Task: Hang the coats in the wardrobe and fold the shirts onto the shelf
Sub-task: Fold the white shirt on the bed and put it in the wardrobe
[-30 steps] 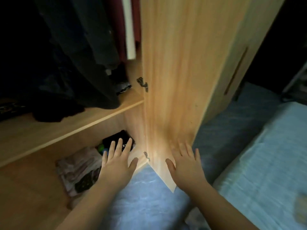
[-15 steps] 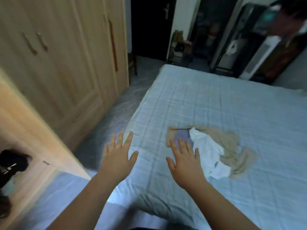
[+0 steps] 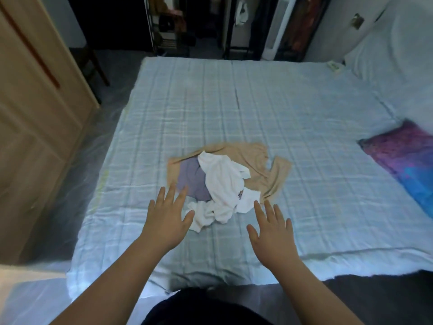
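Observation:
A small pile of clothes lies in the middle of the bed. A crumpled white shirt lies on top, over a purple garment and a beige shirt spread flat beneath. My left hand hovers with straight, spread fingers at the pile's near left edge, beside the white sleeve. My right hand is held out the same way just in front of the pile's near right edge. Neither hand holds anything. The wooden wardrobe stands at the left, with its doors shut in this view.
A purple and blue pillow lies at the bed's right edge. A white covered shape rises at the far right. Dark racks and shelves stand beyond the bed's far end. A strip of floor runs between wardrobe and bed.
The view has swung from the open wardrobe to the bed. The clothes pile now lies straight ahead, and both open hands have come closer to it.

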The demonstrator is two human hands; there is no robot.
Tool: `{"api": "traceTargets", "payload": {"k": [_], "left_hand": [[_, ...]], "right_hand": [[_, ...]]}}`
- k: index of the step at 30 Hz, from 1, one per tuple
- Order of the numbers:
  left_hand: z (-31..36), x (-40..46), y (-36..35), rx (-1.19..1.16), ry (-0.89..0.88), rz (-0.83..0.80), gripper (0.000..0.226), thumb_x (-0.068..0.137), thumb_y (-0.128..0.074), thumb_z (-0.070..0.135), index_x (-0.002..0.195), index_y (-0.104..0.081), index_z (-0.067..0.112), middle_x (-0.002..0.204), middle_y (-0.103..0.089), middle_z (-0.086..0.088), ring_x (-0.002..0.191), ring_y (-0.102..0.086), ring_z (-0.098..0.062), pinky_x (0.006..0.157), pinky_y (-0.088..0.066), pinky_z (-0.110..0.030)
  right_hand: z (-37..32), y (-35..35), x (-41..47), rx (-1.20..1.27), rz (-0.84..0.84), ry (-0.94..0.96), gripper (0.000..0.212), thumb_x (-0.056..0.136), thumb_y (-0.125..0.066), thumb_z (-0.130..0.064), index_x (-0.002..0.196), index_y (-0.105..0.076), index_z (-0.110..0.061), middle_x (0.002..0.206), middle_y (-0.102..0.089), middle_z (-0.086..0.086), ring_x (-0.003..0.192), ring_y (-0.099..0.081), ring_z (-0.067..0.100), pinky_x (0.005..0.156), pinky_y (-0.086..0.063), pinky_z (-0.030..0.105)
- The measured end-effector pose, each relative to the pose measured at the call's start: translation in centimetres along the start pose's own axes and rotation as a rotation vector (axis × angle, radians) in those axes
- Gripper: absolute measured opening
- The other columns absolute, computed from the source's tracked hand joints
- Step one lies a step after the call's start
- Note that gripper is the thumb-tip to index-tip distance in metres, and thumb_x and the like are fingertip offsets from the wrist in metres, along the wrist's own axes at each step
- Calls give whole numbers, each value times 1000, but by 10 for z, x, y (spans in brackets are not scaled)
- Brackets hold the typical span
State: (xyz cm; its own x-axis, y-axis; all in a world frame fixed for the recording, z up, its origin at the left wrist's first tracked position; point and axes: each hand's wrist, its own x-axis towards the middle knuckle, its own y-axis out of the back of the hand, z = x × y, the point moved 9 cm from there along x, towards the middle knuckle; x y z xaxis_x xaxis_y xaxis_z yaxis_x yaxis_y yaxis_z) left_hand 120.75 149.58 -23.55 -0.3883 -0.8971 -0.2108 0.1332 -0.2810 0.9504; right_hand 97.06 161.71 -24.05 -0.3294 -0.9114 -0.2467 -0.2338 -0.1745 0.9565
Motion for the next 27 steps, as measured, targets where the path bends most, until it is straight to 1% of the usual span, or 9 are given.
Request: {"api": "traceTargets", "payload": {"k": [4,7,9,12,14,16,19,23,27], "left_hand": [[8,43,-27,-86,-3,-35,71,95,-31,54,156,-12,23,163,-13,-10,149,-10,-35,117,-22,-51],[19,81,-57,-153,-35,-64,77,86,-25,54,154,-24,17,159,-26,-13,146,-21,-38,117,-26,-49],[23,109,-80,-174,-54,-92,78,85,-25,53,153,-28,15,157,-32,-15,144,-26,-38,116,-29,-49],[25,157,-108,-196,-67,-131,72,88,-36,46,152,-31,15,151,-39,-20,138,-35,-41,114,-31,-50],[24,193,-119,-205,-78,-131,72,87,-34,45,151,-35,13,146,-44,-24,133,-42,-42,110,-36,-51],[19,231,-132,-222,-57,-170,72,86,-35,46,152,-30,16,150,-40,-20,136,-38,-39,110,-34,-50],[6,287,-159,-306,3,-208,65,90,-48,37,151,-30,20,150,-39,-13,137,-36,-33,109,-35,-48],[1,339,-203,-454,84,-340,59,97,-48,30,151,-28,19,152,-37,-7,137,-38,-27,109,-37,-42],[4,365,-229,-472,85,-398,57,96,-53,29,147,-31,18,144,-42,-10,129,-45,-29,104,-40,-39]], "right_hand": [[28,-19,26,-14,-81,-41,65,102,-25,-52,157,5,-32,166,5,-1,153,6,24,122,-4,52],[46,-38,58,-15,-127,-77,66,102,-27,-51,158,2,-32,166,4,-1,153,4,24,122,-5,50],[52,-53,85,-15,-163,-101,66,102,-28,-50,158,1,-31,166,3,-1,153,3,23,122,-6,49],[52,-77,138,22,-201,-114,67,102,-33,-48,158,-2,-30,166,-2,0,153,-3,25,122,-11,49],[45,-92,177,51,-226,-106,68,101,-38,-45,158,-4,-28,166,-6,1,152,-5,25,121,-14,49],[37,-103,217,88,-231,-85,68,100,-43,-42,158,-10,-25,165,-12,4,151,-11,26,120,-18,46],[29,-126,276,243,-256,-67,70,98,-52,-33,157,-16,-23,163,-18,4,148,-20,24,119,-23,39],[44,-169,343,511,-297,-272,78,94,-60,-27,157,-15,-21,161,-24,1,147,-26,21,117,-31,42],[46,-202,366,522,-347,-378,88,89,-68,-27,157,-13,-17,156,-28,6,142,-33,25,113,-34,37]]}}
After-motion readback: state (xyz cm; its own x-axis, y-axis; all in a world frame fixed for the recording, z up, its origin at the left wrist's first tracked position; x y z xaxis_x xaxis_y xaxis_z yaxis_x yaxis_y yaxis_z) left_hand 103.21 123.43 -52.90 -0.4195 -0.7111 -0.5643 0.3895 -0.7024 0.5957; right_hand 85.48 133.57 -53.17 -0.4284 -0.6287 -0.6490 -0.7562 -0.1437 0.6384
